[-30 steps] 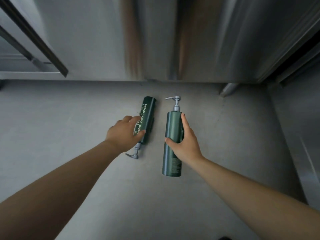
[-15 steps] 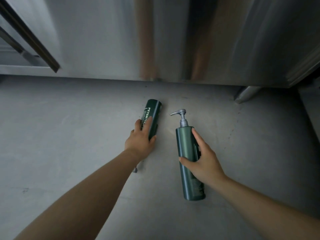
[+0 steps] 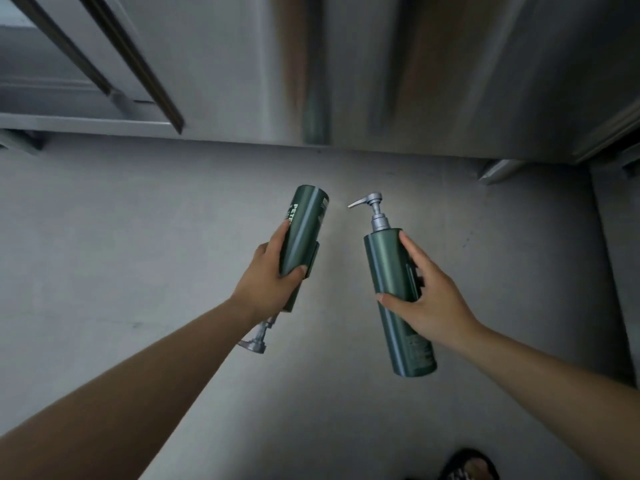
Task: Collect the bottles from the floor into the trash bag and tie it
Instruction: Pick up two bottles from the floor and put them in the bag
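Observation:
Two dark green pump bottles are held above the grey floor (image 3: 138,271). My left hand (image 3: 266,282) grips the left bottle (image 3: 306,223) round its middle, with the grey pump end pointing back toward me and the base pointing away. My right hand (image 3: 429,299) holds the right bottle (image 3: 388,265) from its right side, thumb across the front, grey pump pointing away. The two bottles are apart, a hand's width between them. No trash bag is in view.
A stainless steel cabinet front (image 3: 381,71) runs across the top, with a metal leg (image 3: 498,169) at its right end. A lower shelf and dark rails (image 3: 114,64) sit at the upper left. A dark shoe (image 3: 467,465) shows at the bottom edge.
Both bottles have come up off the floor in my hands and drawn closer to the camera. The left hand's grip has closed round its bottle.

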Action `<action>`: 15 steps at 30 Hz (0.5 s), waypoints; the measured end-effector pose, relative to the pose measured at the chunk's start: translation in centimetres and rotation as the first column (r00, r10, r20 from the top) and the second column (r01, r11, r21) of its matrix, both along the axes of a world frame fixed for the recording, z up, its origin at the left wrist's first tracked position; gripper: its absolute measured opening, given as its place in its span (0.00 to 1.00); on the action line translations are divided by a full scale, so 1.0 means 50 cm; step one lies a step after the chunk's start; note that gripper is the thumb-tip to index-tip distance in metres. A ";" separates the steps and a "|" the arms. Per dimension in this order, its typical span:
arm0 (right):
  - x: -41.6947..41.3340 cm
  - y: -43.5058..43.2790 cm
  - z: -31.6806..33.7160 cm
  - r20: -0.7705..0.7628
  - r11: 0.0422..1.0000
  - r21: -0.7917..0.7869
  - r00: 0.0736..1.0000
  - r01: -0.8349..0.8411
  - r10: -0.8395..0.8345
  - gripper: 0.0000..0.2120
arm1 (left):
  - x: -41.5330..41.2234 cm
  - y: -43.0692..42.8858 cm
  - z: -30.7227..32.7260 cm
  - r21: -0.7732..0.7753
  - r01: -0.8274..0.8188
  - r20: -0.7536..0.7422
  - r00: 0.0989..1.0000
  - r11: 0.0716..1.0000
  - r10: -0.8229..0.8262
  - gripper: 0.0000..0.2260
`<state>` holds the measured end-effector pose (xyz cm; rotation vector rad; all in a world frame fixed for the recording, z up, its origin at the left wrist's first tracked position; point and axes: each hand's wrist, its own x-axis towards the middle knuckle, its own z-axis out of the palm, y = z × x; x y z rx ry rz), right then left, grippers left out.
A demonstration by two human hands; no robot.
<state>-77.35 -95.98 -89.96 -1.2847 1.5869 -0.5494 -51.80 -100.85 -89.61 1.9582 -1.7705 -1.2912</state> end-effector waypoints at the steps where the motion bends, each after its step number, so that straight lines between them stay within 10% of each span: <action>1: 0.019 0.008 0.047 0.012 1.000 0.011 1.000 0.006 -0.006 0.47 | 0.018 0.020 0.051 0.016 0.010 -0.014 1.000 1.000 -0.009 0.34; 15: 0.201 0.098 0.990 0.118 0.991 -0.006 0.985 0.131 -0.129 0.43 | 0.165 0.137 1.001 -0.090 -0.056 -0.269 0.963 0.994 0.030 0.32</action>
